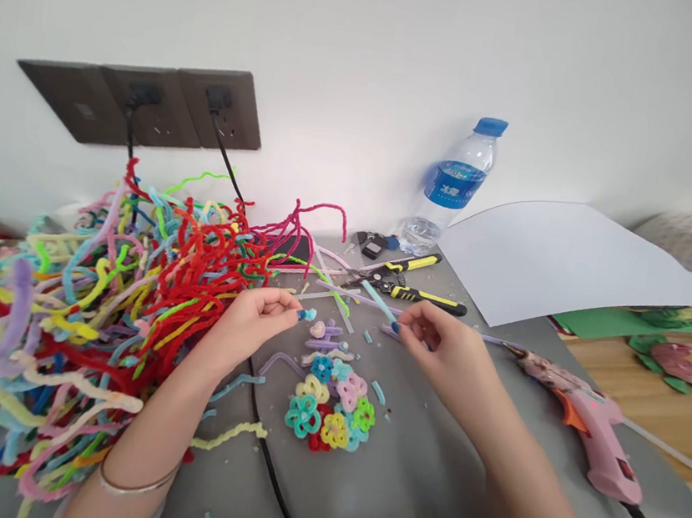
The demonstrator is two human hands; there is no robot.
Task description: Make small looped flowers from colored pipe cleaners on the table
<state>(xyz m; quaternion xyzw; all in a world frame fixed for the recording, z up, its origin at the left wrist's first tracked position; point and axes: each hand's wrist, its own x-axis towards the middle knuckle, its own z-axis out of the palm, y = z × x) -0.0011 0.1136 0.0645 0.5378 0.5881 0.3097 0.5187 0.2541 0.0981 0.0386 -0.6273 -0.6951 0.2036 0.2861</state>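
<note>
My left hand (266, 321) is closed in a pinch on a small curled piece of light blue pipe cleaner (310, 314). Between the thumb and fingers of my right hand (431, 332) is a straight light blue pipe cleaner (380, 301), pointing up and left. The two hands are apart above the grey table. Below and between them lies a cluster of pipe-cleaner flowers (334, 430) in teal, yellow, pink, green and red. Short purple pieces (324, 344) lie just behind the cluster.
A large heap of pipe cleaners (174, 271) fills the left side. Yellow-black pliers (421, 293) lie behind my right hand, near a water bottle (456, 184). A pink glue gun (591, 423) rests at right, beside white paper (565, 252). A black cable (270, 464) crosses the table.
</note>
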